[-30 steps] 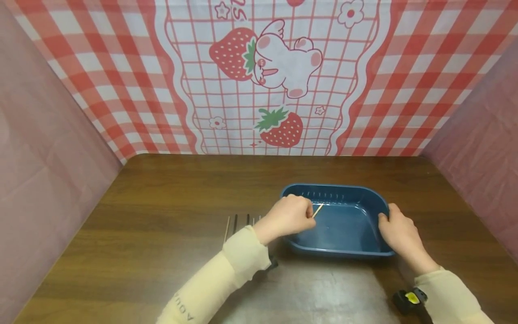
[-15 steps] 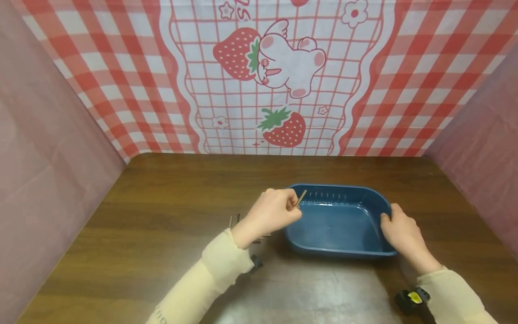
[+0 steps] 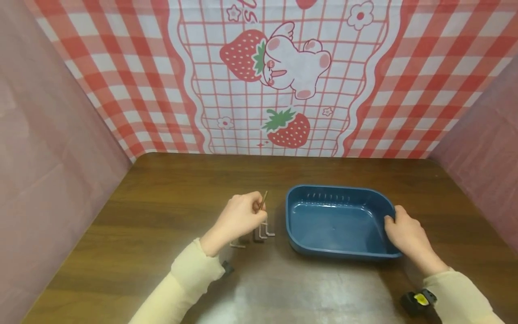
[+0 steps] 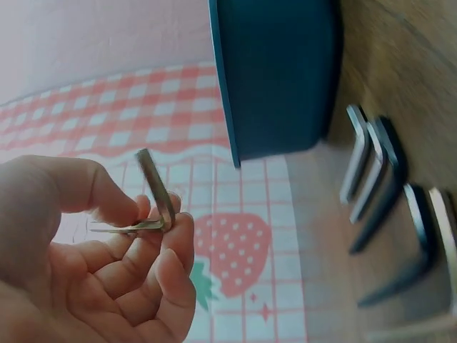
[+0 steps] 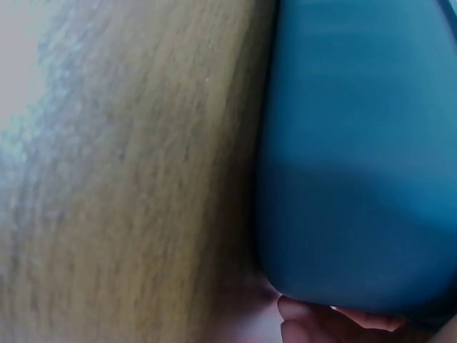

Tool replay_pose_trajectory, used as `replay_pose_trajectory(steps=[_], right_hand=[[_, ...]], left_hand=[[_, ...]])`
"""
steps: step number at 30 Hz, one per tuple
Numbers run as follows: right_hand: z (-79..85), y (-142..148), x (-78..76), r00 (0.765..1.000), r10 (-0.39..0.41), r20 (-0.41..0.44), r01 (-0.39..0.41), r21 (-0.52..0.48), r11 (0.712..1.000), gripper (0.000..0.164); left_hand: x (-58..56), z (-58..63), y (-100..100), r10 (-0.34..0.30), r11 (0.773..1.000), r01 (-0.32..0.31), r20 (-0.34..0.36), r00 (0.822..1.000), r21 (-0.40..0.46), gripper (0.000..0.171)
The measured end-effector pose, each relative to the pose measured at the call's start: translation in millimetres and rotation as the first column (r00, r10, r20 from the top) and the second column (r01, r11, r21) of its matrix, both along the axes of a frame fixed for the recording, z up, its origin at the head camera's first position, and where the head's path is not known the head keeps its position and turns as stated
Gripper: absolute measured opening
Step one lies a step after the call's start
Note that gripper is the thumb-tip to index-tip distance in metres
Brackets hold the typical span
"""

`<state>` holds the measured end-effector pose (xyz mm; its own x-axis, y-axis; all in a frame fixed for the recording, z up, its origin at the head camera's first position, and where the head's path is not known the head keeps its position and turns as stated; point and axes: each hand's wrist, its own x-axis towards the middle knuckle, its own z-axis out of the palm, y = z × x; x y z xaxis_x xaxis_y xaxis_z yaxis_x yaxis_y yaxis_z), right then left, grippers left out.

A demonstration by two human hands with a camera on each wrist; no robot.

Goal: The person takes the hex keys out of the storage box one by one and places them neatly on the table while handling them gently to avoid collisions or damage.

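Observation:
Above the table, left of the blue plastic basin (image 3: 332, 225), my left hand (image 3: 238, 215) pinches a brass-coloured hex key (image 4: 158, 187) between thumb and fingers. Its bent short arm points up in the left wrist view. Beneath and beside this hand lie several more L-shaped hex keys (image 3: 263, 235), partly hidden by it in the head view. The left wrist view shows silver hex keys (image 4: 355, 153) and black hex keys (image 4: 418, 250) among them. My right hand (image 3: 410, 234) grips the right rim of the basin, thumb on the inner side.
The basin stands on a brown wooden table (image 3: 194, 180). A red-and-white checked cloth (image 3: 154, 90) with strawberries hangs behind the table's far edge. Pink cloth (image 3: 60, 135) hangs at both sides. A wrist camera (image 3: 417, 300) sits below the right sleeve.
My left hand has moved left, from over the basin to above the row of hex keys, with the hex key still pinched. The right hand keeps its grip on the rim.

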<state>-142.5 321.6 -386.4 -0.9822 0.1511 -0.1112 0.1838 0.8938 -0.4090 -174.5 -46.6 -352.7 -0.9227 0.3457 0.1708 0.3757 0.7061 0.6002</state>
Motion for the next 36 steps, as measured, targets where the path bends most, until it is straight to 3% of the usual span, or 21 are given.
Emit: replay_pose_trajectory(steps=[11, 15, 18, 22, 25, 31, 36], right_hand=[[0.8, 5, -0.6, 0.998, 0.008, 0.058, -0.005, -0.046, 0.999, 0.05], [1.5, 7, -1.1, 0.998, 0.015, 0.055, -0.013, -0.037, 0.999, 0.048], [2.5, 8, -1.7, 0.997, 0.029, 0.066, -0.027, -0.032, 0.999, 0.05], [3.7, 9, -2.2, 0.996, 0.036, 0.077, -0.034, -0.03, 0.999, 0.054], [4.2, 9, -2.2, 0.996, 0.038, 0.075, -0.036, -0.023, 0.999, 0.058], [6.5, 8, -2.7, 0.995, 0.042, 0.089, -0.04, -0.021, 0.999, 0.067], [8.9, 7, -3.2, 0.995, 0.041, 0.096, -0.039, -0.022, 0.999, 0.061]], left_hand=[[0.5, -17.3, -51, 0.099, 0.995, -0.099, 0.123, 0.987, -0.011, 0.003], [-0.2, -28.2, -66, 0.125, 0.992, -0.126, 0.234, 0.964, -0.008, 0.011], [-0.1, -36.3, -76, 0.155, 0.987, -0.158, 0.316, 0.936, -0.019, 0.025], [0.7, -43.6, -81, 0.193, 0.981, -0.192, 0.371, 0.908, -0.039, 0.031], [1.3, -46.3, -82, 0.218, 0.976, -0.209, 0.365, 0.905, -0.064, 0.027], [2.2, -48.9, -82, 0.249, 0.966, -0.216, 0.309, 0.918, -0.14, 0.018], [2.5, -48.9, -82, 0.259, 0.96, -0.216, 0.275, 0.926, -0.177, 0.02]])
